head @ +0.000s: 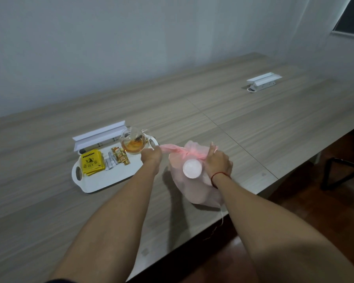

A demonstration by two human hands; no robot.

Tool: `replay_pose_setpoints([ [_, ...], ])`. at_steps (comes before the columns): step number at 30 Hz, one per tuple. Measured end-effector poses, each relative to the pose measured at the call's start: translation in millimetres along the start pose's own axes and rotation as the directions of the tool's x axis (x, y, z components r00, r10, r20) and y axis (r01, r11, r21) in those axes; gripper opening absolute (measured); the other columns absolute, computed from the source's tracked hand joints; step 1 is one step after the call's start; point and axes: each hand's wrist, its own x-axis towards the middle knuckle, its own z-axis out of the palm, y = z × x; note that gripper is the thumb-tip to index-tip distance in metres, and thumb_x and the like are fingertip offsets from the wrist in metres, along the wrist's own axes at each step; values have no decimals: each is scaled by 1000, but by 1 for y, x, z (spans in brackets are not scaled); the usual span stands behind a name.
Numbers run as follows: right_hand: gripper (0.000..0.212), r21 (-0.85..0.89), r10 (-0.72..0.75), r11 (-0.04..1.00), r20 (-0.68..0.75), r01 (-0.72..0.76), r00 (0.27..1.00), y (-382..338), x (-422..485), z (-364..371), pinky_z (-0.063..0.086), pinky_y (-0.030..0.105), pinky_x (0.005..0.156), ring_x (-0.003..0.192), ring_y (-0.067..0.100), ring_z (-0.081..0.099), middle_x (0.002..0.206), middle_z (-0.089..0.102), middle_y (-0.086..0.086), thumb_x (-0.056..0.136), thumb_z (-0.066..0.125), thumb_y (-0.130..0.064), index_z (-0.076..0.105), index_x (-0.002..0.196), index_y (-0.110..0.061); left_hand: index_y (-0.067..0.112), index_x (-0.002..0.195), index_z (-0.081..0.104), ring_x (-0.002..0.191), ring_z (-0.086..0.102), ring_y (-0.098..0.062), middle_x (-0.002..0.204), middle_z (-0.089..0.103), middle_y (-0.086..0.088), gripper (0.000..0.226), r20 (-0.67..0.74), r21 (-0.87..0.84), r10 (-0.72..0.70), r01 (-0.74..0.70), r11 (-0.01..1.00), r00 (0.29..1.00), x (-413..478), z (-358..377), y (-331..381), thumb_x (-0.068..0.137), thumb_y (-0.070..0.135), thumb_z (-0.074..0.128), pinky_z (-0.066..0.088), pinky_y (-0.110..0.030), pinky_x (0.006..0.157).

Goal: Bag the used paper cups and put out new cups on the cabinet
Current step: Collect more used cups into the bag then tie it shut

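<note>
The left grip (151, 156) is clenched round one twisted tail (169, 148) of the pink bag (194, 190), stretching it sideways away from the right grip (219, 162). The right grip pinches the gathered neck of the bag just across from it. The bag rests on the tabletop (253, 123), below and between the two grips, with the round end of a white paper cup (192, 168) pressed against the film just beside the right grip.

The film looks thin, soft and slightly slippery, and the load is probably very light. A hard pull could stretch or tear it, and squeezing the belly would crush the cups. The tails and neck seem the safest hold.

A glass teapot (134, 144) stands on a white tray (110, 180), just beyond the left grip and close enough to be knocked.
</note>
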Motion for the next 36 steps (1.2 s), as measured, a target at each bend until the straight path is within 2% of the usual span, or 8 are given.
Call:
replay_pose_setpoints([
  [4,63,252,54,965,75,-71,996,-3,4,-4,43,37,80,104,38,60,110,65,26,102,26,-43,64,101,7,10,92,58,59,51,-14,67,53,-2,30,326,91,-101,75,993,940,-11,2,-7,84,37,68,49,-26,63],
  [8,61,441,65,886,185,-142,981,0,6,6,45,33,68,78,31,65,81,69,20,100,32,-45,66,78,2,11,126,59,110,60,-26,126,62,-4,79,373,193,-83,11,981,924,-12,18,-8,70,67,65,46,-39,101],
  [11,59,504,71,836,296,-219,953,2,6,6,41,25,52,49,20,52,54,58,8,97,36,-49,57,58,-9,1,134,50,125,51,-29,139,52,-10,87,297,268,5,-88,959,955,-15,32,1,77,66,58,39,-35,105],
  [19,67,516,142,760,460,-395,876,9,4,-5,38,24,49,50,15,51,53,58,2,93,21,-65,61,75,-14,17,90,68,84,53,-15,90,63,-4,8,384,291,158,-281,914,910,-23,52,-8,88,20,61,40,-25,60],
  [26,66,486,150,759,517,-433,843,5,10,-5,40,27,57,61,16,55,64,60,0,91,18,-68,53,68,-17,15,65,64,72,56,-20,69,60,-4,40,376,256,145,-253,933,915,-23,63,-1,88,48,59,38,-24,57],
  [30,63,518,149,696,575,-498,805,2,10,0,45,22,52,57,16,61,56,64,0,94,22,-64,56,74,-16,1,115,64,100,64,-27,112,66,-13,56,405,368,-23,-140,919,914,-14,63,-11,86,49,62,49,-28,83],
  [34,74,496,69,719,645,-486,761,0,7,0,58,36,80,80,29,73,82,75,13,68,55,-80,69,85,-9,1,122,60,111,61,-31,125,63,-18,48,329,453,52,-206,867,943,-18,54,-14,97,38,45,48,-31,93],
  [36,62,485,-5,752,680,-445,733,-2,4,-7,59,39,81,85,31,73,97,74,18,70,73,-58,72,99,-3,1,128,55,115,59,-35,124,62,-19,49,239,478,122,-226,849,963,-21,48,-11,100,38,37,46,-37,97],
])
